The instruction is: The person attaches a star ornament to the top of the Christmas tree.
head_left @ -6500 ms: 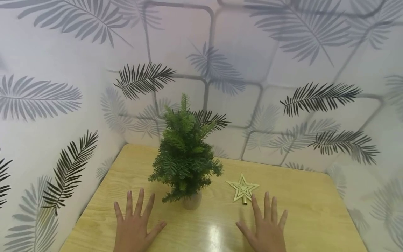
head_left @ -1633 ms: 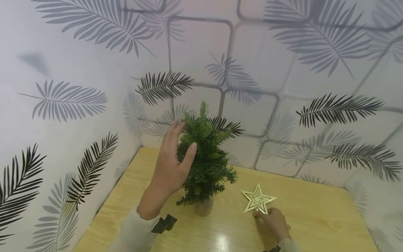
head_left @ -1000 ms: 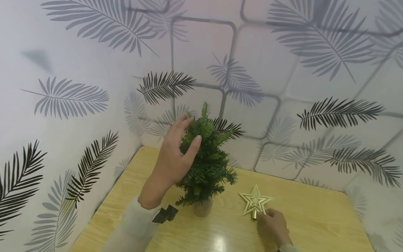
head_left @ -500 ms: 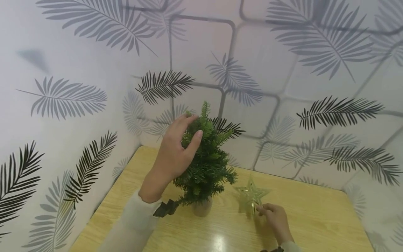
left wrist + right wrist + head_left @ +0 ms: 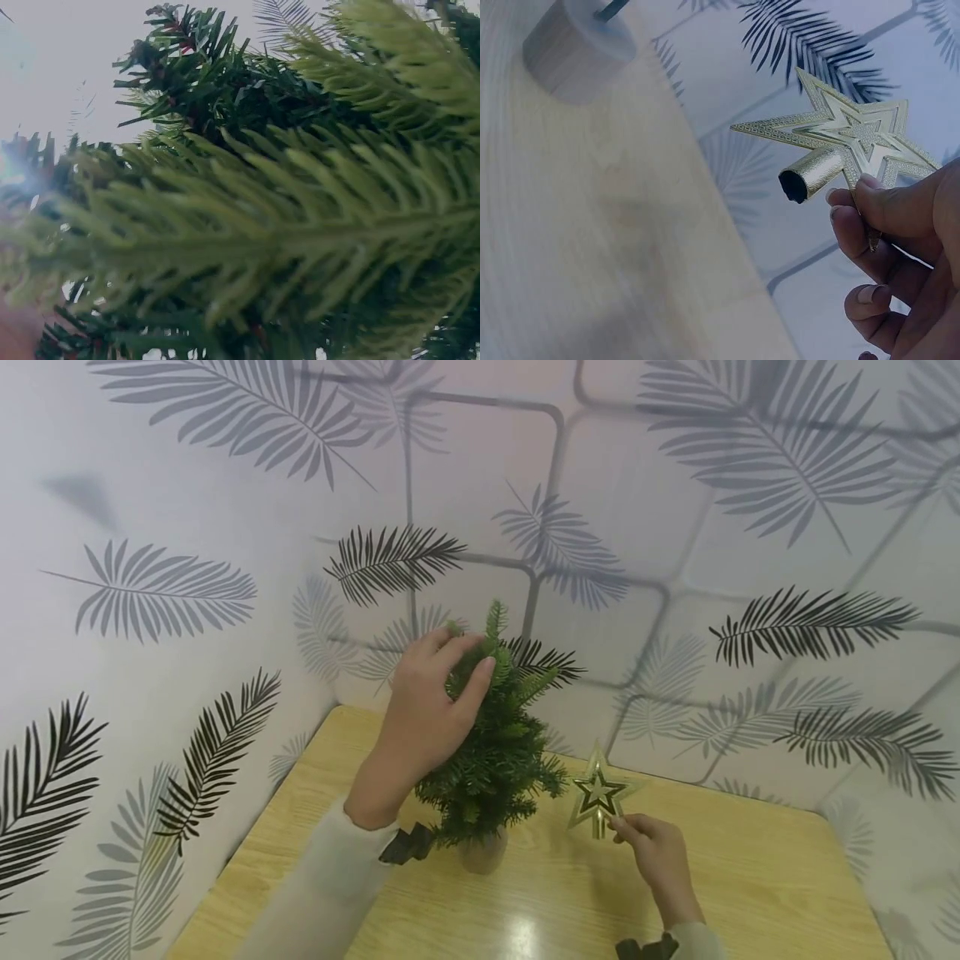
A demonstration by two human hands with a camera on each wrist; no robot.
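A small artificial Christmas tree [image 5: 495, 760] stands upright on a round base [image 5: 482, 852]. My left hand [image 5: 431, 702] is at its upper left side, fingers curved round the foliage near the top and thumb in front. Some fingertips are hidden in the needles; green branches [image 5: 262, 232] fill the left wrist view. To the right of the tree, my right hand [image 5: 660, 856] pinches a gold star tree topper [image 5: 598, 789] by a lower point, between thumb and fingers. The topper is raised off the table, and its hollow tube [image 5: 810, 174] points down, with the open end showing in the right wrist view.
A wooden table [image 5: 750, 877] carries the tree, with its back edge close to a wall [image 5: 615, 635] patterned with feathers and lines. Dark bands are on both wrists, the left band [image 5: 407, 843] close to the tree's lower branches.
My right hand took hold of the star topper, which lay flat on the table, and lifted it upright. My left hand moved from the table to the tree, its fingers bending further round the top.
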